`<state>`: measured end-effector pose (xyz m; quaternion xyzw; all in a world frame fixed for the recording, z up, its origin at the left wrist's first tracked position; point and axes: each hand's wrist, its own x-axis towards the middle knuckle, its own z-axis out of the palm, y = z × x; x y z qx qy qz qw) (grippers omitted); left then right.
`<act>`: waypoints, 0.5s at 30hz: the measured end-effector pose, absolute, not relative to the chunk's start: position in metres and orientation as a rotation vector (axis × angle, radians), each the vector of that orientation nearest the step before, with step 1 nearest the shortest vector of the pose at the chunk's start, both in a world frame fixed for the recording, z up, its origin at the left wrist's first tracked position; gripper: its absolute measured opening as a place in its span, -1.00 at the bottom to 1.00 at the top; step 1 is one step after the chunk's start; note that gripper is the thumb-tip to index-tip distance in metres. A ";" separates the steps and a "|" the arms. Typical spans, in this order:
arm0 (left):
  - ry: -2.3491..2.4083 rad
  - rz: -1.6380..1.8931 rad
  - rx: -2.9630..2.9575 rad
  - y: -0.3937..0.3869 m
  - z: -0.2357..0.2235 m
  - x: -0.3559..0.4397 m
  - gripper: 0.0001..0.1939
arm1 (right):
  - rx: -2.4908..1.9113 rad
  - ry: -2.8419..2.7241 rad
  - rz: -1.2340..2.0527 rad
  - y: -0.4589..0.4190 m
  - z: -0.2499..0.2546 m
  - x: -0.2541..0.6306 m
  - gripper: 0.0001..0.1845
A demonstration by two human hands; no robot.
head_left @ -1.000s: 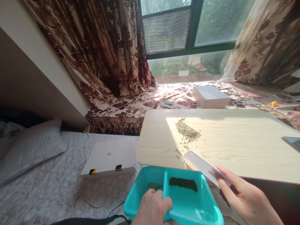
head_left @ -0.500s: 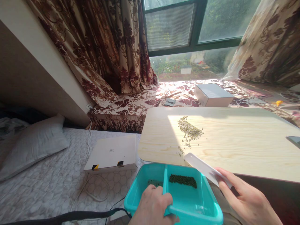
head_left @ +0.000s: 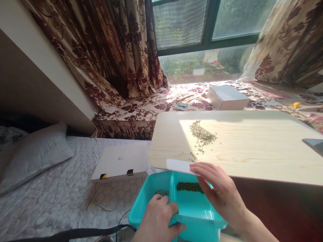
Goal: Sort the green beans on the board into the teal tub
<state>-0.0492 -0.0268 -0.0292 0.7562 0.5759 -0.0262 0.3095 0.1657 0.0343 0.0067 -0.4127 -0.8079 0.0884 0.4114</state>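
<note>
My left hand (head_left: 161, 216) grips the near rim of a turquoise two-compartment bin (head_left: 195, 213), by its divider. Dark green beans (head_left: 189, 187) lie along the far side of the bin's right compartment. A few small grains show in the left compartment, partly behind my left hand. My right hand (head_left: 219, 188) is closed on a flat white plastic strip (head_left: 178, 165), held along the table's front edge above the bin's far rim. Beyond it, a loose pile of small greenish beans (head_left: 203, 134) is spread on the wooden tabletop (head_left: 252, 148), with stray ones trailing toward the strip.
Left of the bin, a white flat box (head_left: 121, 161) lies on the quilted bed (head_left: 37, 174), near a white cable. A second box (head_left: 228, 97) stands on the cloth-covered window ledge behind the table. A dark flat device (head_left: 314, 148) sits at the table's right edge.
My right hand has swung the white strip leftward, from pointing at the stray beans to lying along the table edge. The bin has shifted slightly left, with my left hand still on it.
</note>
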 end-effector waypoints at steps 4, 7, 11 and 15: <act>1.558 -0.109 1.972 -0.030 -0.028 -0.053 -0.69 | -1.018 -1.954 0.420 0.055 0.013 0.156 -0.75; 1.573 -0.101 1.939 -0.028 -0.026 -0.052 -0.69 | -1.260 -1.794 0.552 0.075 0.012 0.168 -0.77; 1.562 -0.087 1.922 -0.024 -0.024 -0.047 -0.68 | -1.432 -1.707 0.772 0.092 0.005 0.179 -0.67; 1.555 -0.070 1.928 -0.022 -0.023 -0.044 -0.69 | -1.454 -1.673 0.838 0.094 -0.002 0.176 -0.60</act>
